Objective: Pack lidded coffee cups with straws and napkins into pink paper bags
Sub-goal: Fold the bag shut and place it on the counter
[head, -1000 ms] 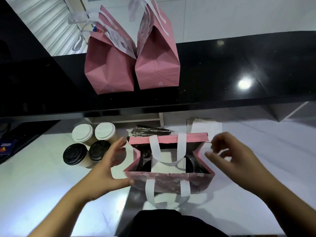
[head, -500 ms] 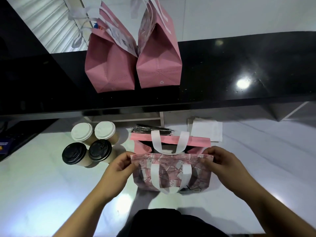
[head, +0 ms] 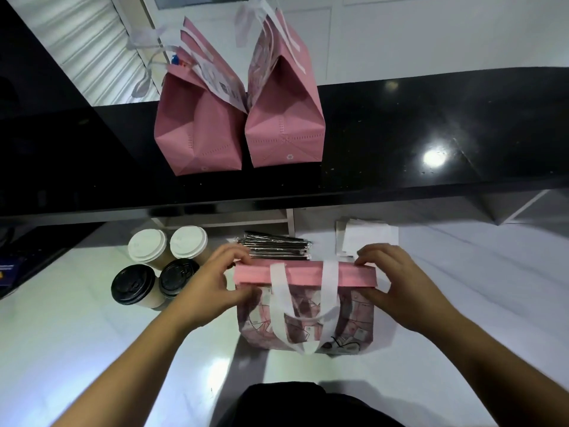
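A pink paper bag [head: 304, 306] with white handles stands on the white counter in front of me, its top edges pressed together so the contents are hidden. My left hand [head: 212, 285] pinches the top left corner and my right hand [head: 391, 282] pinches the top right corner. Left of the bag stand several lidded coffee cups: two with white lids [head: 147, 245] and two with black lids [head: 134, 285]. A bundle of wrapped straws [head: 277, 249] lies just behind the bag. White napkins [head: 369, 238] lie behind its right end.
Two closed pink bags [head: 200, 124] [head: 286, 118] stand on the raised black shelf [head: 431, 134] beyond the counter. A dark device [head: 9, 266] sits at the far left edge. The white counter [head: 477, 288] stretches to the right.
The bag was open with cup lids showing; both hands took the near side, lifted it and brought it against the far side. The bag's mouth is now closed between my fingers.
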### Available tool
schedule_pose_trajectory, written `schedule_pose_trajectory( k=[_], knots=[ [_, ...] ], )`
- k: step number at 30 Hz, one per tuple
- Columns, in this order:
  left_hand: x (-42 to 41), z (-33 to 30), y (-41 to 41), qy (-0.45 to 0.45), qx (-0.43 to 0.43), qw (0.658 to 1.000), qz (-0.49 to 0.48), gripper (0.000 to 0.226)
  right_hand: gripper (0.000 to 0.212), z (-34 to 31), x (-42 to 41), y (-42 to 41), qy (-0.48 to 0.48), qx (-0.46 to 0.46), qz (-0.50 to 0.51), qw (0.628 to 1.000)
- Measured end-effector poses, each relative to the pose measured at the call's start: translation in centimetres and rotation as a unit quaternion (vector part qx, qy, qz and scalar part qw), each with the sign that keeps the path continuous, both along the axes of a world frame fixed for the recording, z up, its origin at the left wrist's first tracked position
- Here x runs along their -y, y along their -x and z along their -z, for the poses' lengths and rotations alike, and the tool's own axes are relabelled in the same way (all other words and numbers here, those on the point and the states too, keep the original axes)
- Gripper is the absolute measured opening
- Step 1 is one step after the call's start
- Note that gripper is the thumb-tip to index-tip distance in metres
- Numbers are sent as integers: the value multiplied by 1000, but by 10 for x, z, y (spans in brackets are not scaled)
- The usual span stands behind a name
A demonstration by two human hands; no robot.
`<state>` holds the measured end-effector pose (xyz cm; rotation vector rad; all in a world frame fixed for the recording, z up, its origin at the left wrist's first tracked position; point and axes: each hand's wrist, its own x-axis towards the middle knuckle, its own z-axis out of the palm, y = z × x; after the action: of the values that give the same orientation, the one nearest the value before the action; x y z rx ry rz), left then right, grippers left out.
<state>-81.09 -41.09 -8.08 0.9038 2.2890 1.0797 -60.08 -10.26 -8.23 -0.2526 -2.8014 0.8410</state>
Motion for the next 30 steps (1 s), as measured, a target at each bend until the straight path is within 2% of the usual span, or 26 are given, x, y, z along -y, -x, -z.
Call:
schedule_pose_trajectory(
  k=[3,8,11,15,19,25,28,30],
  knots=[
    [-2,2,-7,7,-23,999,31,39,40,-1,3,0,-74,-24,-60,995],
    [-9,2,-16,4,-139,989,44,45,27,2,7,2,-155,-83,-88,980],
    [-12,4,-20,10,-204,978,50,50,26,3,8,1,-190,-85,-92,974],
    [-10,8,-20,8,-271,958,93,50,27,1,9,-2,-188,-80,-95,974],
    [-8,9,-20,4,-281,953,112,49,17,2,7,-5,-177,-86,-93,976],
    [-4,9,-19,27,-292,947,133,29,14,8,4,-10,-159,-92,-89,979],
    [-6,7,-23,16,-296,948,112,17,18,8,7,-11,-145,-84,-86,982],
    [-10,5,-25,15,-296,950,97,17,15,7,14,-7,-138,-88,-67,984]
  ],
)
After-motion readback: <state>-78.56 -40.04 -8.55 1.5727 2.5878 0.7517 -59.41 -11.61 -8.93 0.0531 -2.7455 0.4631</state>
